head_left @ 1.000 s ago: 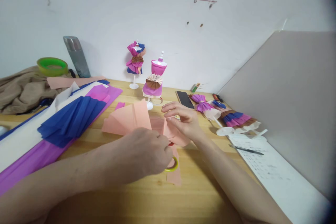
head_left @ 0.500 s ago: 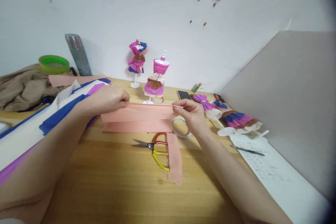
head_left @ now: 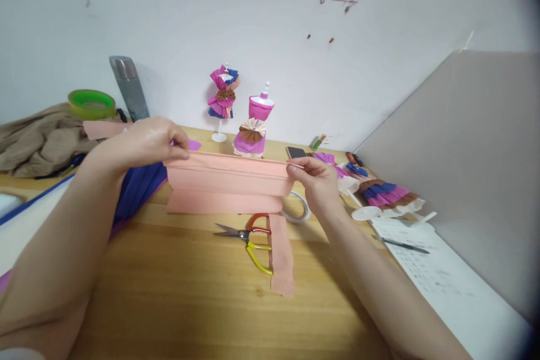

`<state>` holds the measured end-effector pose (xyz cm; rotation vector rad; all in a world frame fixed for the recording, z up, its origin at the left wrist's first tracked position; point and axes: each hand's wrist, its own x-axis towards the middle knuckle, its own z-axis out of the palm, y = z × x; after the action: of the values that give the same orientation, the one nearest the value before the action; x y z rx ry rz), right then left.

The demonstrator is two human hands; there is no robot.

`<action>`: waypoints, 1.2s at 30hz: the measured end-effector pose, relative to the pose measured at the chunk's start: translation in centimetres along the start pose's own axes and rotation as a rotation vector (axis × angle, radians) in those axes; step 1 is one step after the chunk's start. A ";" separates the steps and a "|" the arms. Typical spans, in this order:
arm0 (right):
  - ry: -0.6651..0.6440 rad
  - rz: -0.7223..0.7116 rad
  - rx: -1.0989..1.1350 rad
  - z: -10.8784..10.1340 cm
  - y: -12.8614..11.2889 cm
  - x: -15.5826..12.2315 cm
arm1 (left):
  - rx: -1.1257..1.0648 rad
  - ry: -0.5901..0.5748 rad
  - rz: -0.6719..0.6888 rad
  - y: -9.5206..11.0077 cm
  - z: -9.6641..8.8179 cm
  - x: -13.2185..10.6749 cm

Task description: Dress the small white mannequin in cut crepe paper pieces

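Observation:
Between my two hands a peach crepe paper strip point(head_left: 232, 171) is stretched by its folded upper edge. My left hand point(head_left: 154, 140) pinches the left end of that edge. At the right end my right hand point(head_left: 316, 180) grips it between thumb and fingers. Another peach piece point(head_left: 223, 204) lies beneath it on the table. In front rest scissors point(head_left: 244, 234) with one red and one yellow handle, blades apart, pointing left. A narrow peach strip point(head_left: 282, 253) touches their handles. A roll of white tape point(head_left: 298, 207) lies beside my right wrist, partly hidden.
Two small dress forms in paper dresses, one ruffled point(head_left: 223, 95) and one with a fan point(head_left: 253, 130), stand at the wall. Blue paper point(head_left: 137, 194), brown cloth point(head_left: 46, 135), green tape point(head_left: 91, 104) and a bottle point(head_left: 130, 90) are left; a notepad point(head_left: 439, 281) with a pen point(head_left: 405, 246) is right.
My hands have spread apart and risen a little, the left moving left and up. The peach paper between them is now wider and lifted higher.

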<state>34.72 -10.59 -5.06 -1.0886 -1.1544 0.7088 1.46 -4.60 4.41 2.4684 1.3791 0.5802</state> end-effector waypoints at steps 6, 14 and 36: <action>0.013 0.081 0.038 0.4 0.1 0.0 | -0.179 -0.071 -0.047 -1.3 -0.6 0.3; -0.171 0.161 -0.210 2.3 -1.5 -0.2 | -0.741 0.104 -0.234 -3.5 0.0 1.9; -0.626 0.659 0.525 10.0 -3.3 -4.1 | 0.025 0.310 -0.059 1.4 -8.1 7.9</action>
<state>23.72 -12.37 -3.18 -0.7949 -1.0072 1.8540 2.54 1.63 13.90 2.4224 1.5710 0.9702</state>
